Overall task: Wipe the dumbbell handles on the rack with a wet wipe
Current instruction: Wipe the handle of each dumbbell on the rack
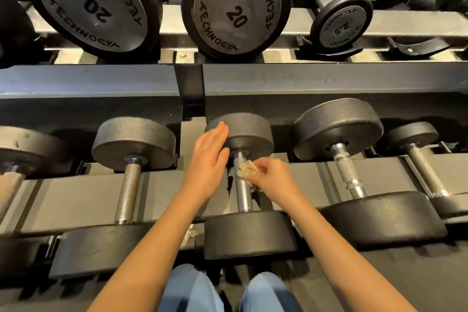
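A black dumbbell lies on the lower rack shelf in the middle of the view, its chrome handle (pixel 242 194) running towards me. My right hand (pixel 272 176) pinches a crumpled pale wet wipe (pixel 247 169) against the upper part of that handle. My left hand (pixel 210 159) lies flat with straight fingers against the left side of the dumbbell's far head (pixel 249 132). The near head (pixel 249 234) sits just above my knees.
More dumbbells lie on the same shelf: one to the left with handle (pixel 128 191), two to the right, the nearer with handle (pixel 348 172). The upper shelf carries two 20 dumbbells (pixel 235 5) and a small 2.5 dumbbell (pixel 340 24). A grey rack beam (pixel 101 81) crosses between shelves.
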The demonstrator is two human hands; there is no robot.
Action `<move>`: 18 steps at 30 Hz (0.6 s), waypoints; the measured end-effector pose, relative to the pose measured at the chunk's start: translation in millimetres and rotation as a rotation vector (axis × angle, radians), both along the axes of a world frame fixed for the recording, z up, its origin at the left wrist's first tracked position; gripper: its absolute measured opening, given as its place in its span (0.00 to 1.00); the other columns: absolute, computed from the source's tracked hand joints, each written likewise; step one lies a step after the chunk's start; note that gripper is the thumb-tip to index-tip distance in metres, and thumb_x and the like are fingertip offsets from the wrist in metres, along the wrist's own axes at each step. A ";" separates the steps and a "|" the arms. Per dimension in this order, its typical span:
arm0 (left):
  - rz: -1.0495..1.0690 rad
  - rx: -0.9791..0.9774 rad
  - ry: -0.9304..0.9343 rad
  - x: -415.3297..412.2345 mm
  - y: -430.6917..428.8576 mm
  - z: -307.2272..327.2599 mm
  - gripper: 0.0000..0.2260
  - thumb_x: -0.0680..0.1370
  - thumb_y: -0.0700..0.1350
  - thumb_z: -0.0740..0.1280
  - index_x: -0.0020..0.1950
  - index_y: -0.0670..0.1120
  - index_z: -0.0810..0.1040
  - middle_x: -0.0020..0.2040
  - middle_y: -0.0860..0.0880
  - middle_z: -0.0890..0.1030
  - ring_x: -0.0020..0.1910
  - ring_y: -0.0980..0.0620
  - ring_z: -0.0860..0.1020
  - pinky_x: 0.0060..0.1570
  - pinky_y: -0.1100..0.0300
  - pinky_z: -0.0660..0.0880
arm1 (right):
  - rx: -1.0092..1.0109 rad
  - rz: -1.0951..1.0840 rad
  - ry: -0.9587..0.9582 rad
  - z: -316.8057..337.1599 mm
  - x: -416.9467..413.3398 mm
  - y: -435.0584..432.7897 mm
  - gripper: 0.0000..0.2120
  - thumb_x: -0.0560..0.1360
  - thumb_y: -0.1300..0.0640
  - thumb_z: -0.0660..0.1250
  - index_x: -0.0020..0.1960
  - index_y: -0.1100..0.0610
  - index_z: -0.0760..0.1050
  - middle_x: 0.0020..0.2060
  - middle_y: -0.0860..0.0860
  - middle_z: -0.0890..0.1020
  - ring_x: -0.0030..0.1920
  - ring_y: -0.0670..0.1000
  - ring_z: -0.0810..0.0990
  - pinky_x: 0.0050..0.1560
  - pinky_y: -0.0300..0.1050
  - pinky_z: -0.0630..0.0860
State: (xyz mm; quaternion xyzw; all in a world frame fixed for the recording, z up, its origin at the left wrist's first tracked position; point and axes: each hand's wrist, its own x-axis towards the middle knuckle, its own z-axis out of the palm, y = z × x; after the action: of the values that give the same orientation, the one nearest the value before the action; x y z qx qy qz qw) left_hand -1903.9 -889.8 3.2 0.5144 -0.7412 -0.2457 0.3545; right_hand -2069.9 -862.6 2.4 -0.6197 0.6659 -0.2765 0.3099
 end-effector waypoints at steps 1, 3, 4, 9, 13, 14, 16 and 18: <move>-0.004 0.003 0.002 0.2 -0.1 0.3 0.23 0.83 0.44 0.56 0.77 0.53 0.56 0.76 0.55 0.59 0.74 0.57 0.56 0.74 0.55 0.56 | -0.032 -0.050 -0.033 0.8 3.7 -3.6 0.12 0.71 0.59 0.73 0.54 0.57 0.80 0.37 0.45 0.77 0.35 0.38 0.73 0.33 0.25 0.67; -0.012 0.008 0.007 0.2 0.0 1.6 0.23 0.83 0.44 0.56 0.77 0.53 0.56 0.76 0.55 0.59 0.74 0.57 0.56 0.74 0.56 0.55 | -0.086 -0.088 -0.048 0.0 7.4 -8.5 0.16 0.71 0.57 0.74 0.58 0.56 0.79 0.41 0.45 0.79 0.37 0.36 0.73 0.36 0.24 0.67; -0.014 0.010 0.005 0.0 -0.1 2.0 0.23 0.83 0.44 0.56 0.77 0.53 0.56 0.76 0.55 0.59 0.74 0.57 0.55 0.74 0.57 0.55 | -0.093 -0.076 -0.031 0.0 7.7 -8.6 0.14 0.71 0.57 0.73 0.57 0.57 0.80 0.42 0.46 0.80 0.37 0.36 0.73 0.36 0.24 0.67; -0.010 0.007 0.000 -1.3 2.3 2.0 0.23 0.83 0.44 0.56 0.77 0.51 0.56 0.76 0.54 0.59 0.75 0.56 0.54 0.73 0.58 0.53 | 0.040 0.079 0.028 3.2 1.6 13.4 0.05 0.70 0.57 0.74 0.38 0.55 0.80 0.29 0.45 0.76 0.29 0.39 0.73 0.31 0.28 0.68; -0.016 0.010 0.010 0.8 1.7 2.2 0.23 0.83 0.43 0.56 0.77 0.51 0.56 0.76 0.54 0.58 0.75 0.56 0.54 0.73 0.59 0.53 | -0.047 -0.034 -0.035 7.1 13.0 5.4 0.05 0.71 0.60 0.73 0.40 0.60 0.80 0.28 0.41 0.74 0.29 0.37 0.73 0.30 0.27 0.66; -0.024 0.009 0.010 1.4 1.0 2.3 0.23 0.83 0.43 0.56 0.77 0.51 0.56 0.77 0.54 0.58 0.75 0.56 0.54 0.73 0.59 0.53 | -0.099 -0.071 -0.050 7.7 16.2 -1.2 0.04 0.72 0.59 0.73 0.41 0.60 0.80 0.30 0.41 0.74 0.31 0.36 0.74 0.32 0.27 0.65; -0.034 0.011 0.006 2.2 0.9 2.6 0.23 0.83 0.43 0.56 0.77 0.51 0.56 0.77 0.54 0.58 0.75 0.57 0.54 0.74 0.58 0.53 | -0.148 -0.123 -0.044 8.2 20.5 -13.3 0.03 0.73 0.57 0.71 0.42 0.56 0.80 0.32 0.41 0.75 0.35 0.37 0.74 0.34 0.28 0.65; -0.037 0.019 -0.002 2.7 1.2 3.0 0.23 0.83 0.44 0.56 0.77 0.51 0.56 0.77 0.54 0.58 0.75 0.57 0.54 0.74 0.57 0.53 | -0.144 -0.128 -0.036 7.8 21.5 -17.4 0.03 0.73 0.57 0.71 0.41 0.54 0.79 0.33 0.42 0.75 0.36 0.39 0.74 0.35 0.31 0.66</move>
State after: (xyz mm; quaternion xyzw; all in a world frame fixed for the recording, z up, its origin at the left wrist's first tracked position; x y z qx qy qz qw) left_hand -1901.1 -888.6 6.2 0.5043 -0.7484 -0.2588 0.3444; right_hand -2048.4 -880.0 10.2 -0.5915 0.6769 -0.3540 0.2582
